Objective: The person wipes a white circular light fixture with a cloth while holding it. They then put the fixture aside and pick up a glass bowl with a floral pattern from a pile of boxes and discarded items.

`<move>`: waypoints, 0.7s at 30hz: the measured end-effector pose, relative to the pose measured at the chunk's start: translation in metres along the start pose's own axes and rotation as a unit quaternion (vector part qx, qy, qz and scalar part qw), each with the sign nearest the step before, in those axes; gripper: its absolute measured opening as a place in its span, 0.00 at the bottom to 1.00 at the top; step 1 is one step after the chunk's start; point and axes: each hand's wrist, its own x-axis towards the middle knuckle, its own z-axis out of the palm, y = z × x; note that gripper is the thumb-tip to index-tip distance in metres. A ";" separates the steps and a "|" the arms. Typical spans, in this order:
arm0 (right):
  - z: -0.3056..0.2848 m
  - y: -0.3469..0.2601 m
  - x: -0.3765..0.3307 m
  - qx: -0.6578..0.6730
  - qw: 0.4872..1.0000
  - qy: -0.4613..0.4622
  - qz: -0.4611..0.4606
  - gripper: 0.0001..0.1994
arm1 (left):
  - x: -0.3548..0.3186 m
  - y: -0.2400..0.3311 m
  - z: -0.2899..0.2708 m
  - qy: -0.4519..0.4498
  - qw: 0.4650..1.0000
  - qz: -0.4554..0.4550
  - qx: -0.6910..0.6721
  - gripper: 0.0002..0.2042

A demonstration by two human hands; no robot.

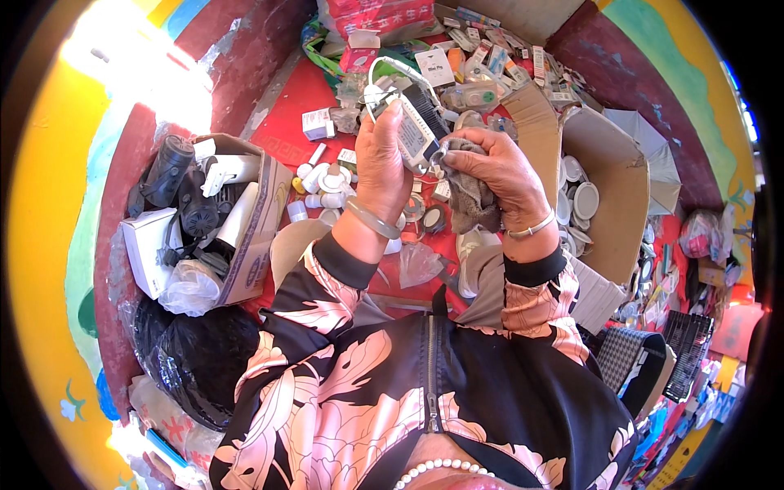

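Note:
In front of my chest, my left hand [382, 159] grips a slim rectangular electrical unit [415, 135], thumb along its side. The unit has a white printed label, a dark ribbed side and a white cable [418, 75] looping over its top; its exact kind is unclear. My right hand [513, 173] pinches a crumpled grey-brown cloth [474, 196] against the unit's lower right end. Part of the cloth hangs below my fingers. Beneath my hands lie white round fittings [333, 178] and a clear plastic bag [420, 265] on a red sheet [286, 110].
At left stands a cardboard box [260, 237] of black and white devices, with a black plastic bag [196, 351] nearer me. An open carton [608, 188] at right contains white discs [585, 200]. Many small packages [498, 61] are heaped at the back. Painted walls curve around both sides.

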 end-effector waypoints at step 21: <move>0.003 0.009 0.003 0.000 0.996 0.066 -0.052 0.09 | 0.007 -0.005 -0.014 0.012 0.999 -0.026 -0.041 0.13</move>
